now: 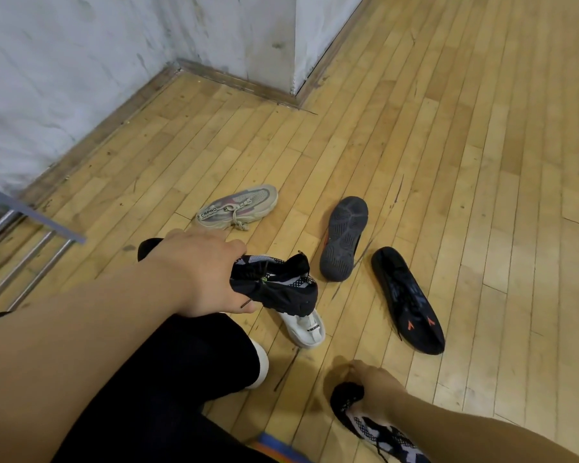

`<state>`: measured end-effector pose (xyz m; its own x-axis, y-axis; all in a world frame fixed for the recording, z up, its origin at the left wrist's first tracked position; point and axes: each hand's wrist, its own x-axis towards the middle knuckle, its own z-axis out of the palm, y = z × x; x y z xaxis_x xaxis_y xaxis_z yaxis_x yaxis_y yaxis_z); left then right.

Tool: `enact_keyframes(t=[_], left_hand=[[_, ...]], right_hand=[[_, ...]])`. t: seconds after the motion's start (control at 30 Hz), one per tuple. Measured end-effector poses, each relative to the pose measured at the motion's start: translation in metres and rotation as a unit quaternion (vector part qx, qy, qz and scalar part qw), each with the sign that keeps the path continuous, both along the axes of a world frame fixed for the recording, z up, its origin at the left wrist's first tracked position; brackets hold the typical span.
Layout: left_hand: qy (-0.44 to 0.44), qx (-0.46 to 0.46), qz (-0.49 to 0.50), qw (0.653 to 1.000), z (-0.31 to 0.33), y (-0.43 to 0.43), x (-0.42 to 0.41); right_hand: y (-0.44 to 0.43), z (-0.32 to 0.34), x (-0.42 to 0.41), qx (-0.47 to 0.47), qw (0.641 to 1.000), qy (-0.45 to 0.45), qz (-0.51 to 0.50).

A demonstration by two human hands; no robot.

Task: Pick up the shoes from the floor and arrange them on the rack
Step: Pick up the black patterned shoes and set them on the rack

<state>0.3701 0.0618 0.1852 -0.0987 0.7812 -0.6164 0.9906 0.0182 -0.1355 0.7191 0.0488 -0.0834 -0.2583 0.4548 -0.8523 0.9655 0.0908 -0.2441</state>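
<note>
A: Gripping a knit shoe [281,289] by the collar with the left hand [204,275], above a white shoe [306,329]. Clutching the matching shoe [365,426] with the right hand [378,389].
B: Beyond, on the floor [448,128]: beige sneaker [239,207], upturned dark shoe [343,238], black shoe [406,299]. Rack [52,226] far left.

Soft, even indoor light, moderately bright, no hard glare. Weak shadows on floor [432,135]. Wide-angle bending toward frame edges. Overall slightly soft.

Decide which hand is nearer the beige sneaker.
Left. The left hand holds a patterned shoe just short of the beige sneaker; the right hand grips the matching shoe far back, rightward.
</note>
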Motion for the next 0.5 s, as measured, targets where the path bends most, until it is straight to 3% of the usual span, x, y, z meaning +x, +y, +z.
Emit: enact_keyframes(t=[0.1,0.3,0.5], left_hand=[[-0.005,0.005,-0.002,1.000,0.001,-0.001,-0.004],[-0.024,0.056,0.007,0.998,0.008,-0.004,-0.011],[-0.058,0.132,0.068,0.987,0.070,-0.020,-0.036]], right_hand=[[0.017,0.011,-0.008,0.011,0.996,0.047,-0.074],[0.077,0.088,-0.057,0.100,0.966,0.206,-0.124],[0.145,0.182,-0.126,0.178,0.919,0.287,-0.203]])
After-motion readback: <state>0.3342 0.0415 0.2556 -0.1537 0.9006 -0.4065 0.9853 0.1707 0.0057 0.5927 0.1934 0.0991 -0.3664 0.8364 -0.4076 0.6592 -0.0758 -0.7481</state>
